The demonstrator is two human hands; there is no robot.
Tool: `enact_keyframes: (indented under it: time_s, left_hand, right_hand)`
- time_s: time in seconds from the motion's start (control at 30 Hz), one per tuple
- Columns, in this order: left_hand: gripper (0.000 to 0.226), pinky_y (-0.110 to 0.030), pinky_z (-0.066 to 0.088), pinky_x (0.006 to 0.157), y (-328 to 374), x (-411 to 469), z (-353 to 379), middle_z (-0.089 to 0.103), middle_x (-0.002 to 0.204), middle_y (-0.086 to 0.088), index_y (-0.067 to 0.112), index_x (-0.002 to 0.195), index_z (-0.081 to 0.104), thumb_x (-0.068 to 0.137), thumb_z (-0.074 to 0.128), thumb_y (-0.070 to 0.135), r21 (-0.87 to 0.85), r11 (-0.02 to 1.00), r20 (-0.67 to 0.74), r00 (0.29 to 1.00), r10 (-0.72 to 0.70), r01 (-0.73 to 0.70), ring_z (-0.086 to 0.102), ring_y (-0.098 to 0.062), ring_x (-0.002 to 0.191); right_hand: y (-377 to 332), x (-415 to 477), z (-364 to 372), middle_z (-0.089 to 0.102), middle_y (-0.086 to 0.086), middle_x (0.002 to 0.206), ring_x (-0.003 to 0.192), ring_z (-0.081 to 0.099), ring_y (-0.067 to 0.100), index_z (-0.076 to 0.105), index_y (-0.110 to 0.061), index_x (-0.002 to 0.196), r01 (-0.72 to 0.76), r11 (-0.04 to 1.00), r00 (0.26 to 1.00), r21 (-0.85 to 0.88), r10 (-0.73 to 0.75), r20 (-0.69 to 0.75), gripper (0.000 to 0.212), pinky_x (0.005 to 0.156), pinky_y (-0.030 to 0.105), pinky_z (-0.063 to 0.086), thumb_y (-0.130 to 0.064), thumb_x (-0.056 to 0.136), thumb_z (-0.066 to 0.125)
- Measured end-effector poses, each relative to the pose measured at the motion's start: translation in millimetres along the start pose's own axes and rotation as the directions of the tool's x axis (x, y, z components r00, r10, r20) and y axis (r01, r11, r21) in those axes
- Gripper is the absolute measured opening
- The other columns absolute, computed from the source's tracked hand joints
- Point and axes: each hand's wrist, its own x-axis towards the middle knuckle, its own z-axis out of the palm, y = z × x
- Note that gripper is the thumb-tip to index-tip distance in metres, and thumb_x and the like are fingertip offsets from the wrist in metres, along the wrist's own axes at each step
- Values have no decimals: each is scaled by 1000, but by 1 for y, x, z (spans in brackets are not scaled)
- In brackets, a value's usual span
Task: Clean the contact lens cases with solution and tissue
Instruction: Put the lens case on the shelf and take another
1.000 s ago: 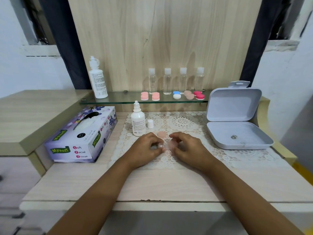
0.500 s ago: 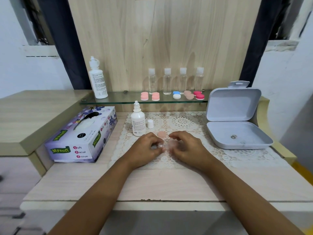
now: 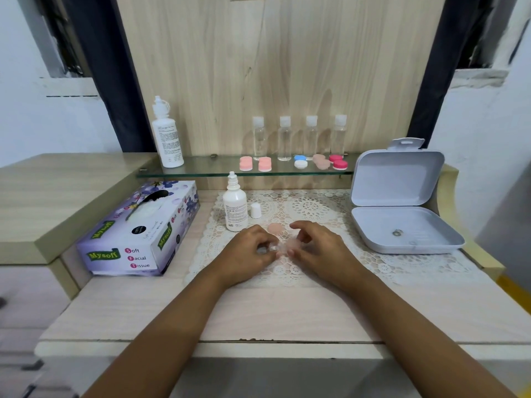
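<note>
Pale wooden table (image 3: 287, 314) with white lace doily (image 3: 311, 208): left hand (image 3: 253, 252) and right hand (image 3: 320, 249) both pinch a translucent pink contact lens case (image 3: 287, 246) between them at the doily's centre. Loose round pink cap (image 3: 275, 228) lies at 12 o'clock just beyond the case. White solution bottle (image 3: 235, 209) stands at 11 o'clock, purple tissue box (image 3: 138, 237) at 9 o'clock.

Pale lens case (image 3: 288, 246), blurry, half-hidden.
</note>
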Motion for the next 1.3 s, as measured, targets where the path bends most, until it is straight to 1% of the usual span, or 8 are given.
enact_keyframes:
  time_s: [0.17,0.27,0.47,0.57,0.67,0.9,1.1,1.3]
  left_hand:
    - [25,0,31,73,0,0,0,56,99,-2,12,107,68,84,66,23,-1,1000,-8,1000,-9,9,54,-10,92]
    - [27,0,32,73,-1,0,0,56,99,-1,13,109,67,85,66,24,3,1000,-3,1000,-10,10,53,-10,91]
    - [27,-1,31,75,-1,0,1,57,100,-3,12,109,67,84,67,24,5,1000,-7,1000,-11,11,54,-11,94]
    - [27,0,31,74,-1,0,0,56,99,-1,12,109,68,84,67,24,7,1000,-10,1000,-4,4,53,-10,93]
    - [25,1,30,74,-1,0,0,55,98,2,13,107,68,85,66,24,11,1000,-12,1000,-1,1,51,-7,92]
    - [26,2,30,75,-1,0,0,56,100,1,13,109,67,85,66,25,22,1000,-15,1000,1,0,50,-6,93]
    - [26,1,30,75,-1,0,0,54,98,4,15,108,67,85,66,26,21,1000,-12,1000,-8,8,50,-6,93]
    - [31,-3,31,75,-1,-1,1,53,98,3,15,112,66,84,66,28,22,1000,-11,1000,-2,2,51,-7,94]
  right_hand:
    - [-1,-2,-2,59,-16,106,104,55,5,52,-28,127,16,998,999,60,-19,43,41,104,43,35,-19,88,55]
    - [-2,-3,0,57,-13,112,109,52,6,52,-31,127,19,1000,999,23,-20,42,45,103,44,36,-34,82,56]
    - [-2,2,-2,59,-14,96,98,57,8,58,-30,105,-40,995,999,95,39,10,20,100,41,39,-24,86,61]
    - [-4,6,-5,61,-9,91,96,57,11,54,-25,90,-93,969,991,229,113,-76,10,87,24,43,-21,86,62]
    - [-2,12,-10,61,-5,91,92,55,11,54,-19,87,-152,982,976,115,168,-140,11,66,20,33,-27,86,62]
    - [5,18,-9,70,5,94,92,57,15,67,-17,100,-160,981,980,-113,144,-138,17,61,17,28,-27,87,62]
    - [0,15,-12,69,8,106,102,59,22,68,-11,108,-109,981,988,-159,90,-124,23,67,17,31,-20,89,57]
    - [-4,5,-10,59,0,106,103,54,15,64,-21,114,-61,993,998,-104,58,-30,35,87,28,41,-41,86,59]
